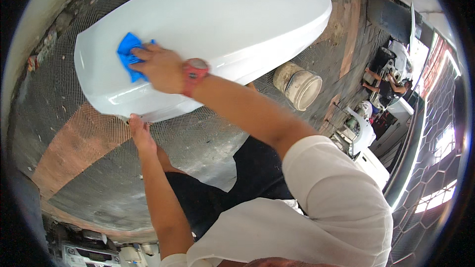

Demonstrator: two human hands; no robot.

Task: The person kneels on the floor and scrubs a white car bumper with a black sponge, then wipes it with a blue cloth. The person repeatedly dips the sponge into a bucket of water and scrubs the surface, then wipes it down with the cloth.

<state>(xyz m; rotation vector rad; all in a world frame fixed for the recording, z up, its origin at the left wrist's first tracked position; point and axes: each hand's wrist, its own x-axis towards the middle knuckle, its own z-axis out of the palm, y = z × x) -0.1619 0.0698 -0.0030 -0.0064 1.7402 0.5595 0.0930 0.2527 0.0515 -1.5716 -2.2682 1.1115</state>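
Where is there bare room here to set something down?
The floor left of the left forearm, bordered by the white panel. Also the panel's right stretch, beyond the blue cloth and right hand. It's crowded along the near edge: left hand, right forearm, bucket.

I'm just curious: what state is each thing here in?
Panel: glossy, bulging face toward the camera
Cloth: crumpled, against the panel
Right hand: on the cloth, fingers extended
Left hand: at the panel's edge, grip unclear
Watch: strapped on the right wrist
Bucket: stained
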